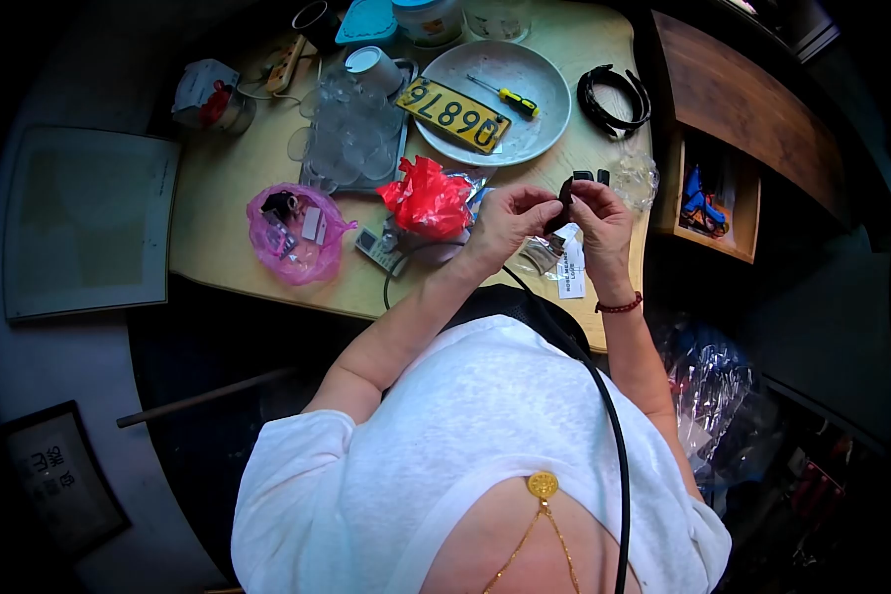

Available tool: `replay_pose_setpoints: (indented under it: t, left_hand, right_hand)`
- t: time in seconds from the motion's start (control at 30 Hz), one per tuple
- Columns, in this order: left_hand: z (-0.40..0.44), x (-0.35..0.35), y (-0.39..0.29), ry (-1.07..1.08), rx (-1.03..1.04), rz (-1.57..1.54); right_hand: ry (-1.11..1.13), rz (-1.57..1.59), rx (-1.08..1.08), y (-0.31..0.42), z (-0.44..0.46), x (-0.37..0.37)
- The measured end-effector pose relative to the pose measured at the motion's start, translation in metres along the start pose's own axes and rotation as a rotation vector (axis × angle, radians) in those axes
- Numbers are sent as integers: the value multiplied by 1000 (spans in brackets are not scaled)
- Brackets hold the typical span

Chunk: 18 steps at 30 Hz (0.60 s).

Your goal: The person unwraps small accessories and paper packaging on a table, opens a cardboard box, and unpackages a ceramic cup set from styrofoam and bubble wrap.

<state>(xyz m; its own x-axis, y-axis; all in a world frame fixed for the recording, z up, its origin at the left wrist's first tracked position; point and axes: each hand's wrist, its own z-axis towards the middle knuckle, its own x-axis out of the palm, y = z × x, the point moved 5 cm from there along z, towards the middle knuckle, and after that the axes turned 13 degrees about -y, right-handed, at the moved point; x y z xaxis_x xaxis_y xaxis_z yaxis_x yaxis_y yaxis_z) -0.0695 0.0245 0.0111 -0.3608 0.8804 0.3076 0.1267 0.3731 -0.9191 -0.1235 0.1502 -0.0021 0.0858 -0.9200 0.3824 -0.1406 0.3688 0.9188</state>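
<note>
My left hand point(510, 223) and my right hand point(604, 226) meet over the table's right part. Between their fingertips they grip a small black object point(565, 195), partly covered by the fingers. Its exact shape is too small to tell. Just below my hands lie a white printed card point(570, 272) and a small clear packet point(542, 255). To the left of my left hand sits a crumpled red plastic bag point(428, 198). A coiled black belt-like item point(614, 101) rests above my right hand, with clear plastic wrap point(636, 181) below it.
A round white tray point(554, 119) holds a yellow number plate and a screwdriver. Left stand a stack of clear cups point(351, 134), a pink bag point(295, 238) and a small grey device point(376, 249). An open drawer point(755, 223) is right. A black cable point(604, 386) crosses my body.
</note>
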Motion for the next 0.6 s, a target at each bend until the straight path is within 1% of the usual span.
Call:
replay_pose_setpoints:
  t: [0.03, 0.1, 0.23, 0.3, 0.33, 0.4, 0.43, 0.5, 0.53, 0.6]
  left_hand:
    - [0, -1, -2, 0, -1, 1]
    - [-1, -3, 0, -52, -158, -62]
    - [2, -11, 11, -23, -89, -12]
    - [3, -13, 14, -54, -138, -144]
    - [2, -14, 12, -56, -138, -145]
    - [-2, -16, 13, -103, -308, -377]
    - [-2, -17, 14, -107, -306, -378]
    - [-2, -19, 19, -49, -274, -269]
    - [-2, -20, 21, -53, -272, -270]
    - [-1, -23, 21, -53, -94, 36]
  right_hand:
    - [3, -17, -14, 0, -1, 1]
    - [10, -49, -28, 1, -2, 3]
    - [15, -41, -23, -1, -5, 5]
    - [30, -41, -11, -1, -4, 5]
    - [38, -26, 7, -1, -3, 5]
    - [49, -10, 26, 0, -2, 5]
    - [47, -31, 36, 0, -1, 5]
    - [50, -53, 47, -1, -1, 5]
    - [46, -44, 52, -2, 0, 5]
    - [45, -36, 57, -4, 1, 5]
